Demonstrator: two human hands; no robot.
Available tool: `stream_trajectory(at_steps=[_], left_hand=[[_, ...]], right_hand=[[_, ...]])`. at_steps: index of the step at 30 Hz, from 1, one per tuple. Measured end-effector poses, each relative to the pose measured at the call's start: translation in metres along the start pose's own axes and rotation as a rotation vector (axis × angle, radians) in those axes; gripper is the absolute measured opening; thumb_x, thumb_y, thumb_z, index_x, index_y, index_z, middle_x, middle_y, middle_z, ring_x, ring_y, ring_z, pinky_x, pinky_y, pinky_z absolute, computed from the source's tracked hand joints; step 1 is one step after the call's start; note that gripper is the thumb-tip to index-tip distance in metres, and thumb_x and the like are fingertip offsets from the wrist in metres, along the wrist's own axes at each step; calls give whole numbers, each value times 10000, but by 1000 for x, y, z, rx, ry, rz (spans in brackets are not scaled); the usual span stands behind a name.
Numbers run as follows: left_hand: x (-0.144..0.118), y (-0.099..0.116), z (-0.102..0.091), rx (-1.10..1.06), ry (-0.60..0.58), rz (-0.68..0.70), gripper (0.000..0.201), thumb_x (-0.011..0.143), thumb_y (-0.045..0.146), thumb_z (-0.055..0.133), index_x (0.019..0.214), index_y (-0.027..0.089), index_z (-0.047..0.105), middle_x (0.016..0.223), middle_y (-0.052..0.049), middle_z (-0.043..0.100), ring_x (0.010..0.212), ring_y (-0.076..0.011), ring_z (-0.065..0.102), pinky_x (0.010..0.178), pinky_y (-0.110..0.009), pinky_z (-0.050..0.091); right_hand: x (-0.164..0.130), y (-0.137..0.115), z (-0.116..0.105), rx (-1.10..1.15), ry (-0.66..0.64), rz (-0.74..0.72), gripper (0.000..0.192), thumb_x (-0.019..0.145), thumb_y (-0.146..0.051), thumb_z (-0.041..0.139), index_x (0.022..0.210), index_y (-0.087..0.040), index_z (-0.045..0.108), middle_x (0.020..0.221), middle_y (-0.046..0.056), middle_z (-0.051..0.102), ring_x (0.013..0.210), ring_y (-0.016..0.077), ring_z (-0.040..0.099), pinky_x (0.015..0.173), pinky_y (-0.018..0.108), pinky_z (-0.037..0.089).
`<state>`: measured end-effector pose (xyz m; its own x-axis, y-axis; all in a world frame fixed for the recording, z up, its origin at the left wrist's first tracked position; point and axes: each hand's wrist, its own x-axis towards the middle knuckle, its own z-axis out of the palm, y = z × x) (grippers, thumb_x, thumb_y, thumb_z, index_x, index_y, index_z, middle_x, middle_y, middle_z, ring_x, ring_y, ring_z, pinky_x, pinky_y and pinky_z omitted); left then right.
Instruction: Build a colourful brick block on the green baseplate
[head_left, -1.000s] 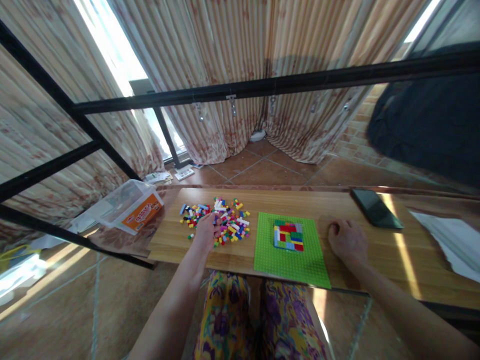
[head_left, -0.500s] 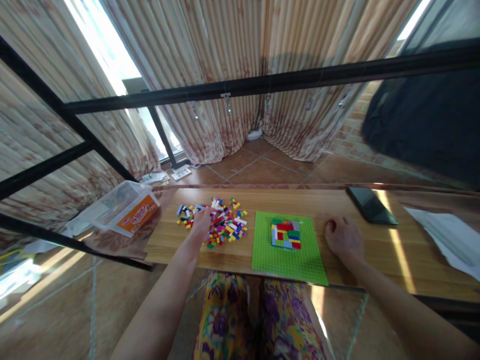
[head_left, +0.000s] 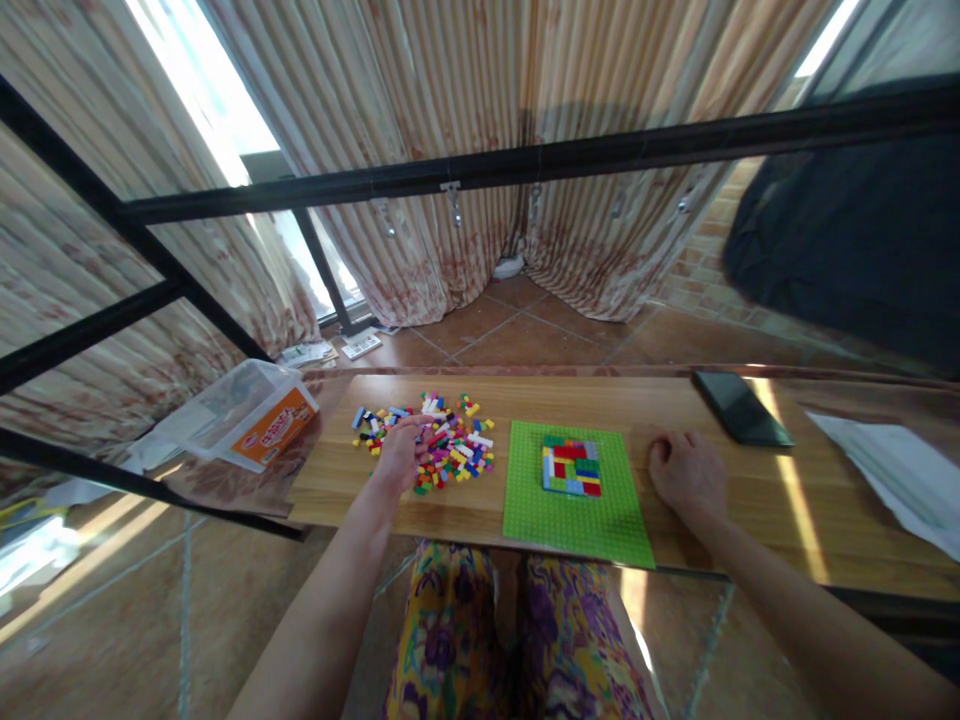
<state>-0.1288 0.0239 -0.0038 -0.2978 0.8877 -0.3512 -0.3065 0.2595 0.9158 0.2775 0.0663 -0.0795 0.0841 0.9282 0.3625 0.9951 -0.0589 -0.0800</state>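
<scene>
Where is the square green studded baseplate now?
In the head view, the square green studded baseplate lies at the near edge of the wooden tabletop, between the pile of multicoloured plastic bricks on its left and the right hand on its right.

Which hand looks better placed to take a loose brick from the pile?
Left, most likely: the left hand is at the loose bricks, while the right hand is on the far side of the green baseplate from them.

I see the left hand (head_left: 399,453), back uppermost half a second ago, now rolled sideways, drawn slightly toward the brick pile's (head_left: 459,452) near left edge.
</scene>
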Motion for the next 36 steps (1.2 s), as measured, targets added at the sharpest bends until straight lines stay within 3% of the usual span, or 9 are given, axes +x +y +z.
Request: stream_trajectory(at_steps=[8,14,17,23,28,32,36], left_hand=[[8,-3,5,53,94,42,180,596,155,529,771,160,568,462,92,381,342,-27,250,355,-141,189],[14,-9,5,139,161,57,94,700,225,569,751,148,581,467,85,406,347,-26,261,362,-146,203],[16,-12,5,177,194,65,170,754,320,597,732,153,569,458,90,393,344,-26,264,364,-149,189],[14,-9,4,172,177,47,263,788,388,574,885,148,616,491,87,428,353,-31,278,378,-151,231],[0,-9,23,128,77,51,183,705,262,629,826,133,674,671,-5,626,538,-68,531,534,-182,427],[-13,-23,59,109,-176,69,184,715,147,597,865,136,702,803,-51,691,704,-111,619,696,-231,486],[-16,-40,93,310,-328,269,235,757,111,589,965,161,685,914,-50,699,836,-142,646,836,-296,502]], right_hand=[[0,-1,0,16,-5,12,268,879,-249,411,877,-139,656,866,122,621,813,221,518,698,320,332],[1,-1,0,40,10,-3,264,872,-244,404,851,-142,646,836,116,599,779,212,495,696,320,332],[1,-1,0,42,18,3,259,871,-244,403,852,-140,641,834,116,594,780,214,489,702,321,329],[1,-2,-2,61,6,20,252,875,-244,405,858,-144,635,846,113,594,802,214,493,710,319,331],[2,-3,-3,77,-13,22,249,879,-241,405,874,-143,634,876,114,601,822,212,496,724,319,332],[2,-3,-2,78,-11,36,241,876,-232,412,870,-139,634,881,119,601,824,214,494,733,322,330],[2,-3,0,66,13,36,238,879,-238,412,852,-145,629,869,115,598,825,217,498,723,319,322]])
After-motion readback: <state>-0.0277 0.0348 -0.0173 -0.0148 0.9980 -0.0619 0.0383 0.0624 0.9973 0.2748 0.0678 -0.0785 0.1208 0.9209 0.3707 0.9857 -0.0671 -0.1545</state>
